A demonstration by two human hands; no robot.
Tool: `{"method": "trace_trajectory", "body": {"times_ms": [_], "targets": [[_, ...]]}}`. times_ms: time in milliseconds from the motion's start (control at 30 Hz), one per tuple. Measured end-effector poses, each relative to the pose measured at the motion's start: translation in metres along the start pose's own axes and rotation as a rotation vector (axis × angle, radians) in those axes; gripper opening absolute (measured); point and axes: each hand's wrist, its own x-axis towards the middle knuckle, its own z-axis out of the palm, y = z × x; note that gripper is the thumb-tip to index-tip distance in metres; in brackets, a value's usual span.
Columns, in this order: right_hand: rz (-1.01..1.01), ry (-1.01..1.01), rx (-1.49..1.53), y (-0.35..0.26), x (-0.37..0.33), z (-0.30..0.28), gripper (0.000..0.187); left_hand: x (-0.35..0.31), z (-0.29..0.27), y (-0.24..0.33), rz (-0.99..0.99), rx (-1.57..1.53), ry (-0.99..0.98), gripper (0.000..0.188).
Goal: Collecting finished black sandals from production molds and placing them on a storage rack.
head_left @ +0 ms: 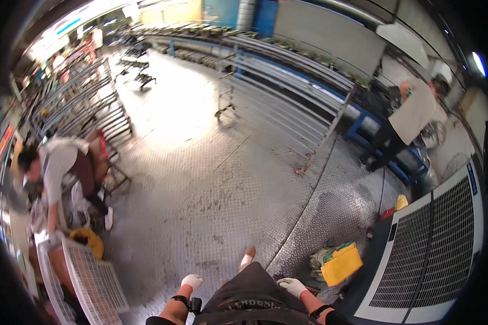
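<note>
My left hand [192, 281] wears a white glove and hangs beside my hip with its fingers loosely curled and nothing in it. My right hand [291, 286], also in a white glove, rests against my dark apron [252, 295] and holds nothing. One of my feet [248, 259] shows ahead on the steel tread-plate floor [211, 184]. A black band sits on each wrist.
A large white unit with black grilles [428, 254] stands at my right, a yellow bag [340, 264] at its foot. At left a person [57, 168] bends over white grille panels [92, 279]. Another person [412, 116] works at a blue bench. Metal racks [287, 92] stand ahead.
</note>
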Motion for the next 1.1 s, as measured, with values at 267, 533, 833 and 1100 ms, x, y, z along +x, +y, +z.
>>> {"method": "trace_trajectory", "body": {"times_ms": [267,533,833,1100], "targets": [[0.072,0.129,0.179,-0.066,0.142,-0.113,0.03,0.156,-0.131,0.087,0.064,-0.087,-0.023,0.041],[-0.249,0.39,0.072,-0.223,0.309,-0.241,0.035,0.242,-0.297,0.172,0.29,-0.2,0.146,0.038],[-0.668,0.731,0.425,-0.562,0.458,-0.369,0.027,0.409,-0.44,0.103,0.083,-0.335,0.27,0.035],[-0.808,1.19,0.231,-0.829,0.561,-0.449,0.021,0.518,-0.662,0.038,0.098,-0.735,0.228,0.026]]}}
